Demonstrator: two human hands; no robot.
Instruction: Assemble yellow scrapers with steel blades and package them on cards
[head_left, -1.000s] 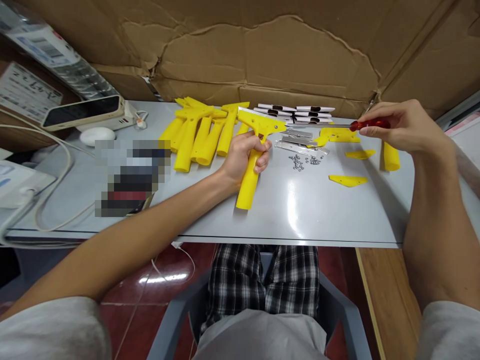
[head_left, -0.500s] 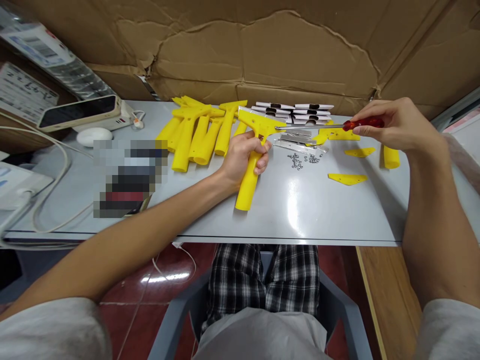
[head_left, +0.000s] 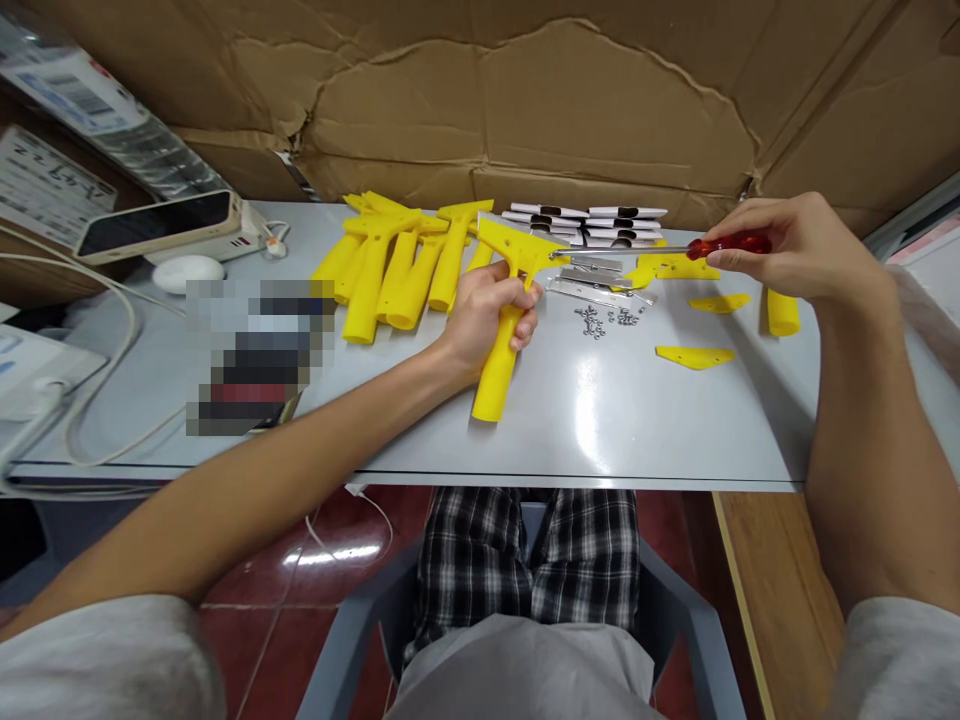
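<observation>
Wrapped round the neck of a yellow plastic scraper (head_left: 496,375) is my left hand (head_left: 491,312), which holds it tilted above the table. A metal blade edge shows along the scraper's head. My right hand (head_left: 806,250) grips a screwdriver (head_left: 731,246) by its red handle, with the shaft pointing left. Its tip meets the right end of the scraper's head; the screw there is too small to make out. Just behind lie metal strips (head_left: 592,290), and small screws (head_left: 592,322) are scattered in front of them.
Several yellow scraper handles (head_left: 364,290) lie in a pile at the left. White packets (head_left: 626,225) sit at the back. Loose yellow plates (head_left: 695,357) and another handle (head_left: 782,313) lie at the right. A phone (head_left: 157,225) and cables occupy the far left; cardboard (head_left: 525,110) stands behind.
Almost nothing differs. The screwdriver and my right hand have shifted very slightly, with the tip staying at the right end of the scraper's head. My left hand keeps its grip.
</observation>
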